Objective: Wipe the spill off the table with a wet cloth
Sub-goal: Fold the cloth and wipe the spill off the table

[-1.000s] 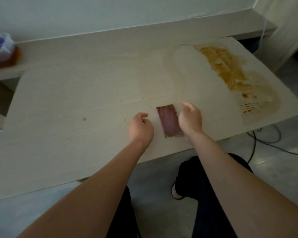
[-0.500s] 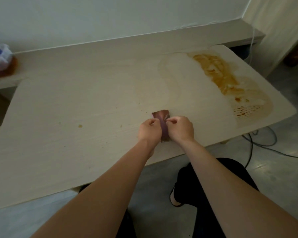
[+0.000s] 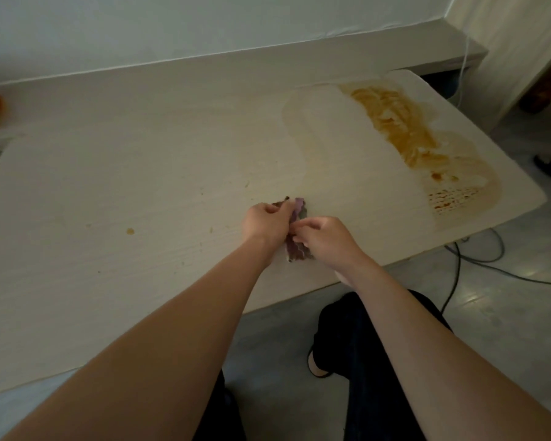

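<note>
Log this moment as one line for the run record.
phase: refolding cloth | left hand: grips purple cloth | right hand: pinches cloth | brown spill: unwiped, table's far right | small drop: left

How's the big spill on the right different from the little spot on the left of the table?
The spill is a long smeared streak with a pale wiped film around it; the spot is one small round drop. The spill reaches the table's right edge; the spot sits mid-left. Both are yellow-brown and still unwiped.
</note>
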Available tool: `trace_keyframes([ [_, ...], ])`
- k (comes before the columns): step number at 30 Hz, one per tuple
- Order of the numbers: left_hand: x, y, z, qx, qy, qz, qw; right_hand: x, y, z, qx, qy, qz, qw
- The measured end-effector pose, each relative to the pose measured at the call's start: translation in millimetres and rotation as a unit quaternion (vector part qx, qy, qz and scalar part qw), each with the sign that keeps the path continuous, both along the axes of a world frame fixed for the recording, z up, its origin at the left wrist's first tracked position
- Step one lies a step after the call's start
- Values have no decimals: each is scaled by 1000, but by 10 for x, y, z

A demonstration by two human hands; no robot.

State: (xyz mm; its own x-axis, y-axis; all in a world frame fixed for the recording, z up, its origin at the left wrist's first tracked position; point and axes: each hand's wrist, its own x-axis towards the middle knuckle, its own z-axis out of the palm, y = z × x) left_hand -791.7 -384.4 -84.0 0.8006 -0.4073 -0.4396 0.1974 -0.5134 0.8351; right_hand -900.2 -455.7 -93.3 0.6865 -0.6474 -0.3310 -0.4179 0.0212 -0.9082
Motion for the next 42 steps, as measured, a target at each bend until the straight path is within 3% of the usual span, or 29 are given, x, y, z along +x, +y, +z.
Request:
trace_keyframes([
  [2,1,-40,-22,17,-16,-27,999,11,-7,-28,4,3,-25,1000],
  [5,28,-6,-19,-37,1,37,999,53,-87,-48,-21,0,-166,986],
  [8,62,133,74,-199,192,119,954,104,-159,-34,-42,16,-198,979],
  [10,108,253,162,-244,301,132,912,182,-161,-31,-31,20,-180,983],
  [14,218,411,357,-274,338,77,897,328,-117,52,-22,5,-131,991],
  [16,257,451,454,-271,344,51,897,357,-107,83,51,-21,-104,993],
  [19,307,481,567,-281,351,18,893,314,-78,165,266,-89,-34,959],
  [22,368,484,627,-275,342,47,897,279,-63,228,280,-111,-54,952],
  [24,383,453,594,-241,299,73,920,262,-92,209,207,-97,-132,965],
  [26,414,413,518,-184,230,78,952,230,-131,224,106,-72,-149,981],
  [30,402,379,447,-50,68,-77,993,157,-182,277,-53,0,-38,998],
  [33,361,352,437,24,-48,-183,982,93,-241,305,-244,70,30,967],
  [35,367,325,444,41,-104,-191,975,40,-316,322,-296,69,21,952],
  [38,388,229,423,9,-99,-164,981,-8,-475,336,-279,82,-3,957],
  [42,341,34,342,-80,35,-112,990,10,-630,261,-124,11,-93,988],
])
